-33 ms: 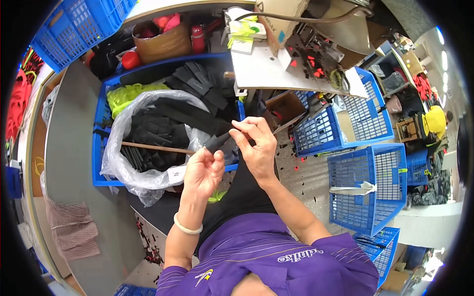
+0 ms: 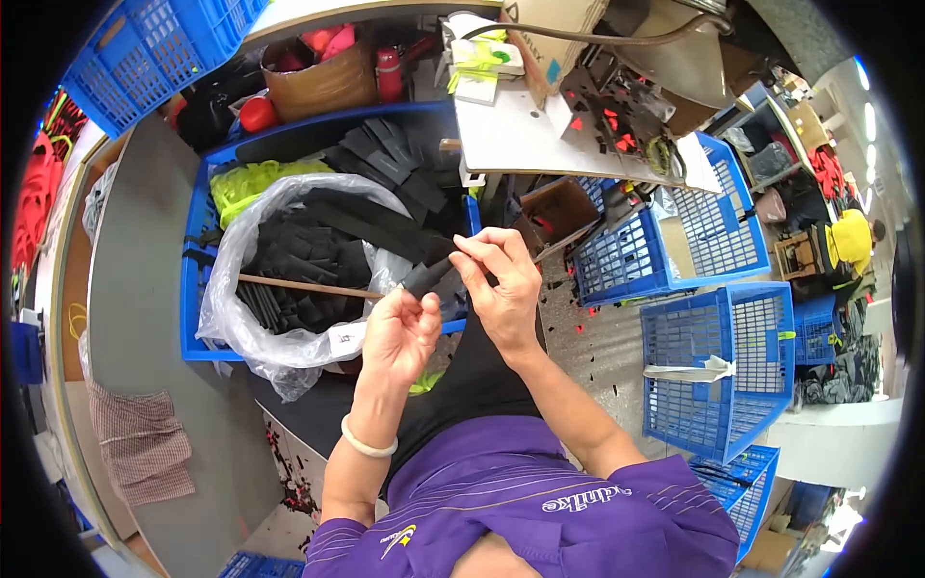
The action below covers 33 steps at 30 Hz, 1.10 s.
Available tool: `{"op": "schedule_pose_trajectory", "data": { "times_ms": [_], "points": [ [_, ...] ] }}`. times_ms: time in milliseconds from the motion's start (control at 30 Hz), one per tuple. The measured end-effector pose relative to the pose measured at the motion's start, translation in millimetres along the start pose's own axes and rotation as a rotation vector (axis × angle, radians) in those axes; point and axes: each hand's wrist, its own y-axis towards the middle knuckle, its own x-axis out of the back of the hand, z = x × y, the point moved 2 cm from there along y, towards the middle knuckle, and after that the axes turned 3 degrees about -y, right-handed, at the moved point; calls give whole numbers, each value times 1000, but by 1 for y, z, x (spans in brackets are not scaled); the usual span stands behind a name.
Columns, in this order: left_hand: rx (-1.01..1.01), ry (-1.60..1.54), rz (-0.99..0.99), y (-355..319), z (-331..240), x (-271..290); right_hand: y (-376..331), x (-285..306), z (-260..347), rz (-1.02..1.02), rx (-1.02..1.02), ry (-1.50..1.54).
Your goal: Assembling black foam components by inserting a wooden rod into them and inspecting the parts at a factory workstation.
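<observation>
My left hand (image 2: 400, 332) is closed on the near end of a small black fabric piece (image 2: 427, 277), its fingers curled toward me. At the far end of that piece, my right hand (image 2: 503, 287) pinches with thumb and fingertips. Just beyond the hands, a long black fabric strip (image 2: 371, 223) lies across an open clear plastic bag (image 2: 226, 279). Inside the bag is a heap of black fabric pieces (image 2: 299, 255). A thin wooden stick (image 2: 308, 286) crosses the bag toward my left hand. The bag sits in a large blue crate (image 2: 193, 332).
A grey panel (image 2: 145, 289) stands at the left with a checked cloth (image 2: 140, 448) on it. A white worktop (image 2: 511, 140) with scraps juts in at the far right. Blue crates (image 2: 713, 366) stand on the right. Scraps litter the floor (image 2: 597, 356). Yellow-green fabric (image 2: 236, 188) lies beside the bag.
</observation>
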Motion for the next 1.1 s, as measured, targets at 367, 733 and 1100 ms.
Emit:
{"op": "schedule_pose_trajectory", "data": {
  "times_ms": [367,733,1100],
  "points": [
    [-446,348,-64,-13,-3,4,-11,-34,-1,-56,66,-126],
    [-1101,759,-225,-38,-34,35,2,-71,-13,735,-354,547],
    [-1415,1172,-348,-66,-81,47,-12,-112,-21,1129,-844,989]
  ]
}}
